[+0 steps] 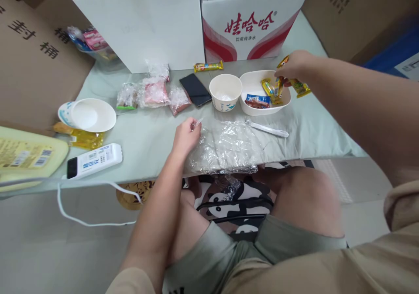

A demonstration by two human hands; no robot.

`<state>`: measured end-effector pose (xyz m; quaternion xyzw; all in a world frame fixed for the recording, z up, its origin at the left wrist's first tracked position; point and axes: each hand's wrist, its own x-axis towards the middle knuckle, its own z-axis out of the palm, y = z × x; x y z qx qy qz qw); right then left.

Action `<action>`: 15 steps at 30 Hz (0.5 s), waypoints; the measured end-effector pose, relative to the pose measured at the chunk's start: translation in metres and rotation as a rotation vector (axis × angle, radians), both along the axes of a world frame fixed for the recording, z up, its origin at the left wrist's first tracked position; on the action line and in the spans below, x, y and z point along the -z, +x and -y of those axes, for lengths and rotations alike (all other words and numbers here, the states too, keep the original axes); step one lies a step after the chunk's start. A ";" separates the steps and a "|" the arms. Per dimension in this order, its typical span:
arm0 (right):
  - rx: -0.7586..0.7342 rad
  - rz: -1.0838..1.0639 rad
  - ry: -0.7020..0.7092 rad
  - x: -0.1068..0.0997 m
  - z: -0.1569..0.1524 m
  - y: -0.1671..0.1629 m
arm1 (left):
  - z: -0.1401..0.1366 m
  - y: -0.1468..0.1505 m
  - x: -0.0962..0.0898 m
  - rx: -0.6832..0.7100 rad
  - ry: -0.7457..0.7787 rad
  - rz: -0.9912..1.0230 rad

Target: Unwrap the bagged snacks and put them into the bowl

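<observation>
My left hand pinches the edge of a sheet of clear plastic wrap that lies crumpled along the table's front edge. Over the right rim of a white oval bowl, my right hand is closed on yellow-wrapped snack packets. In that bowl lie more yellow snacks and a blue and red packet. A white paper cup with blue print stands just left of the bowl. Between the wrap and the bowl rests a white plastic utensil, its kind unclear.
Plastic-wrapped bundles, a black phone and a yellow snack bar lie farther back. At left are a tipped paper cup, a white device and a yellow bottle. White boxes stand behind.
</observation>
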<state>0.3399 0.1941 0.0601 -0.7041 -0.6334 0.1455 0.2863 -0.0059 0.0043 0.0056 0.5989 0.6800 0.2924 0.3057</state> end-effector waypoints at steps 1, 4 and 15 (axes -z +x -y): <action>0.035 0.030 -0.084 -0.003 0.001 0.000 | 0.000 -0.001 0.000 -0.001 -0.002 -0.007; 0.072 0.104 -0.283 -0.015 0.009 -0.001 | 0.001 -0.003 0.000 0.000 0.006 -0.025; -0.116 -0.047 0.237 -0.007 0.093 -0.039 | 0.002 0.003 0.000 -0.003 -0.040 0.128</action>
